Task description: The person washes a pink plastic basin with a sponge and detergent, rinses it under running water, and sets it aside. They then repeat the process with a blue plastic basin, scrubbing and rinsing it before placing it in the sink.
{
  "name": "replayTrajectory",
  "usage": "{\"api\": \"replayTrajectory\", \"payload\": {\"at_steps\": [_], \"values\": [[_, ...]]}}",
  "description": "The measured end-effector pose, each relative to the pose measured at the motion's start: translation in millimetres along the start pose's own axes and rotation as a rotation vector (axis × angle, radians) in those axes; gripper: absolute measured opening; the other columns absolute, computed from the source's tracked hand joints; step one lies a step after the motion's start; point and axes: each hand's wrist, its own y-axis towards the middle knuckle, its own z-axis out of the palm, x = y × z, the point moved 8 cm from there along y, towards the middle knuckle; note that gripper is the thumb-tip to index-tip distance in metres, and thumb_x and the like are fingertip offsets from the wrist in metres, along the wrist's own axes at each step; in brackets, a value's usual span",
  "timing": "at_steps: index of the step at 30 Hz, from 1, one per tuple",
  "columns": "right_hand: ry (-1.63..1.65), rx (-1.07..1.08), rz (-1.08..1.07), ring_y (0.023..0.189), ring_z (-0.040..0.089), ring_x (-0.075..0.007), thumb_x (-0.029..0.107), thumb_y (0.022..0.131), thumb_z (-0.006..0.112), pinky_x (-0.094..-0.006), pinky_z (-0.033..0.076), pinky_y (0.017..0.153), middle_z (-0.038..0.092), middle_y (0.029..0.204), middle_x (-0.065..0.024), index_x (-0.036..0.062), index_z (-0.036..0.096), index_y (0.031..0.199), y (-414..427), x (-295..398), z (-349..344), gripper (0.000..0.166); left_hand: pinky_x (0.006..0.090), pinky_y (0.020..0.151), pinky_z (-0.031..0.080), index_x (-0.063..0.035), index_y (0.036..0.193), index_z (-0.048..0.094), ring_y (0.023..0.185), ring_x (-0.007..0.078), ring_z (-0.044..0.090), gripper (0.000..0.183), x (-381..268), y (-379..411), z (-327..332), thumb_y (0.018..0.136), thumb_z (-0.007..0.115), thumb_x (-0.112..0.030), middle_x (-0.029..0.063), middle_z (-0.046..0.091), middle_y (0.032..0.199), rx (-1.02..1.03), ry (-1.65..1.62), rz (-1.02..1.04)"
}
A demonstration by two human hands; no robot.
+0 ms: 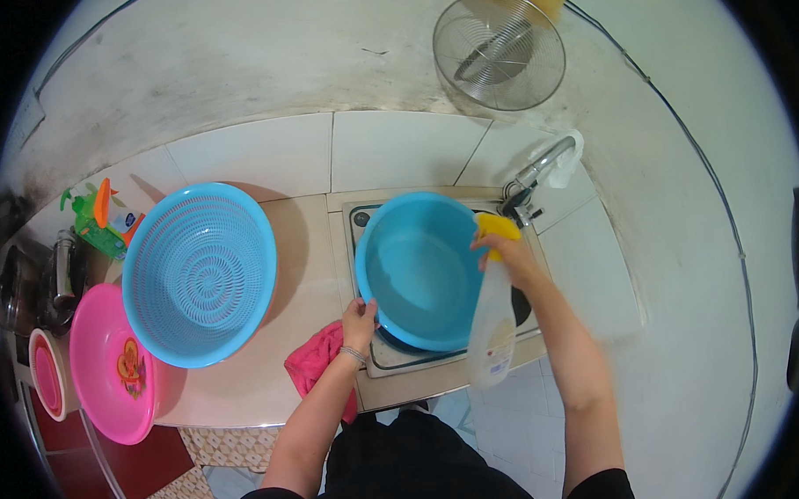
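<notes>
A blue plastic basin [413, 269] rests over the metal sink [390, 366], its inside facing up. On its left rim my left hand [360, 323] grips the edge with the thumb and fingers. My right hand [508, 252] is wrapped around the neck of a translucent spray bottle [493, 325] with a yellow trigger head [498, 227]. The bottle is held upright over the basin's right side and hides part of that rim. Beside my left wrist, a crumpled pink cloth [317, 358] lies at the counter's front edge.
A blue colander [202, 276] sits on the counter [246, 387], partly over a pink basin [103, 365]. Green and orange bottles [101, 223] stand behind it, with dark pots [21, 289] farther left. The faucet [535, 165] rises behind the sink; a wire strainer [498, 51] hangs on the wall.
</notes>
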Motion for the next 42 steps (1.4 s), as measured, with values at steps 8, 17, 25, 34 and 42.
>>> {"api": "replayTrajectory", "payload": {"at_steps": [8,17,25,34,42], "values": [[-0.189,0.198,0.262,0.045,0.053,-0.0176,0.010,0.069,0.057,-0.0293,0.043,0.044,0.056,0.068,-0.0080,-0.0010,0.056,0.081,-31.7,-49.8,67.5,0.016,0.0221,0.058,0.044,-0.0058,0.096,0.053,0.066,0.0105,0.051,0.035,3.8,-0.1,-11.0,0.091,0.038,-0.036,0.0021,0.054,0.084,0.004,-0.233,-0.168],[-0.294,-0.171,-0.053,0.046,0.053,-0.0187,0.009,0.070,0.057,-0.0296,0.043,0.042,0.056,0.071,-0.0103,-0.0022,0.055,0.084,18.5,-9.3,-9.5,0.018,0.0235,0.064,0.044,-0.0032,0.104,0.052,0.070,0.0105,0.052,0.037,0.8,-8.1,-4.8,0.091,0.039,-0.036,0.0031,0.056,0.090,0.048,-0.226,-0.163],[-0.081,-0.010,-0.037,0.053,0.054,-0.0171,0.010,0.073,0.055,-0.0273,0.044,0.048,0.058,0.079,-0.0103,0.0007,0.054,0.093,-0.4,42.2,42.1,0.022,0.0390,0.088,0.036,-0.0062,0.109,0.051,0.106,0.0295,0.045,0.029,-71.3,-87.1,-31.2,0.084,0.047,-0.019,0.0145,0.048,0.113,-0.206,0.936,0.830],[-0.032,0.029,-0.747,0.064,0.053,-0.0095,0.011,0.082,0.052,-0.0225,0.043,0.064,0.056,0.082,-0.0041,0.0033,0.050,0.102,47.0,122.2,212.2,0.021,0.0502,0.097,0.025,-0.0189,0.130,0.036,0.125,0.0306,0.027,0.055,-14.5,-78.1,-87.5,0.076,0.050,-0.015,0.0094,0.028,0.137,-0.186,1.450,0.573],[-0.225,-0.122,-0.778,0.084,0.053,-0.0246,0.019,0.071,0.068,-0.0327,0.043,0.074,0.052,0.094,-0.0119,0.0010,0.045,0.108,145.7,79.9,299.8,0.047,0.0520,0.099,0.018,-0.0152,0.129,0.038,0.120,0.0348,0.031,0.058,-50.0,-35.0,-172.4,0.073,0.052,-0.012,0.0122,0.037,0.129,-0.592,1.360,0.403]]}}
